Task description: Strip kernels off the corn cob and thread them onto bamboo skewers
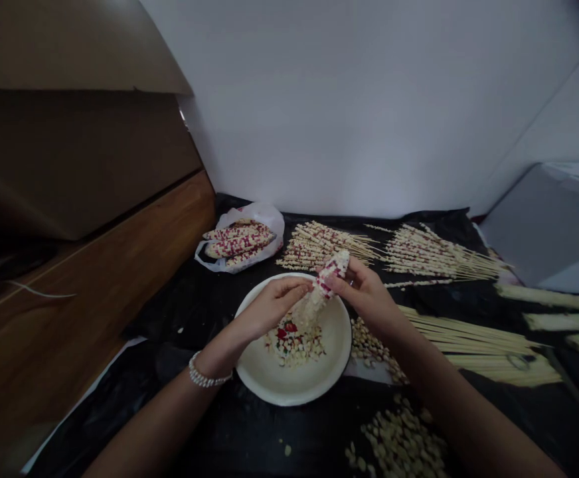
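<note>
Black sheeting (180,318), speckled red-and-cream corn cob (333,273), partly stripped, two hands (289,299)

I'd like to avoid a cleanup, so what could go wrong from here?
Kernels lie in the white bowl, but more could drop from the cob onto the black sheet, as the left hand and right hand have it near the far rim. The right forearm, close beside the bare sticks, might nudge them.

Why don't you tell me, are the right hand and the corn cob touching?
Touching. The head view shows the right hand gripping the corn cob, its thumb against the side.
</note>
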`<state>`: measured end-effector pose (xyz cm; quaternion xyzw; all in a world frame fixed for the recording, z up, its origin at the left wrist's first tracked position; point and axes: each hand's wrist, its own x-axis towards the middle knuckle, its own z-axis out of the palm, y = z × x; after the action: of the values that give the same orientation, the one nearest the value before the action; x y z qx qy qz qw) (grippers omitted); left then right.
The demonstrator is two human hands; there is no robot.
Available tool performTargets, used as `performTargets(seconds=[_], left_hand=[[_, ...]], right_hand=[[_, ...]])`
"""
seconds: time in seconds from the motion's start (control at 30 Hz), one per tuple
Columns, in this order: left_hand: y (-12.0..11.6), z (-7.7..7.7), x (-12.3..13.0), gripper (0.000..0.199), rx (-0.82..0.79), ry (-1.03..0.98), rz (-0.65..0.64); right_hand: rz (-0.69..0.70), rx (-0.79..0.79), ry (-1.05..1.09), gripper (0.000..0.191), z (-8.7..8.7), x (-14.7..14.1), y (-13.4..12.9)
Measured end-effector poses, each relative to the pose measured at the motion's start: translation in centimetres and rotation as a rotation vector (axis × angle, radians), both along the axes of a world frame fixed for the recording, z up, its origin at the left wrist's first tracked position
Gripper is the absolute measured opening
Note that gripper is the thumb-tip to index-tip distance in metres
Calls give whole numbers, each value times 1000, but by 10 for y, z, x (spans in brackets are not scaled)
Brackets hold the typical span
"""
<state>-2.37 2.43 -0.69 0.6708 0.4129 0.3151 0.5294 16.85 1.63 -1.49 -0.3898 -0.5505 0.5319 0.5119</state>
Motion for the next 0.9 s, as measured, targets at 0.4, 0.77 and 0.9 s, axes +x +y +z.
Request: performTargets(seconds=[0.4, 0.77, 0.9], left_hand=[[-14, 0, 12, 44, -121, -54, 97], [-10, -9, 15, 44, -128, -212, 16], [-12, -10, 17, 41, -39, -158, 22]], right_hand=[[-9, -10, 3, 28, 0, -2, 0], [9, -12, -9, 26, -2, -4, -2], [-3, -4, -25, 27, -3, -5, -2]])
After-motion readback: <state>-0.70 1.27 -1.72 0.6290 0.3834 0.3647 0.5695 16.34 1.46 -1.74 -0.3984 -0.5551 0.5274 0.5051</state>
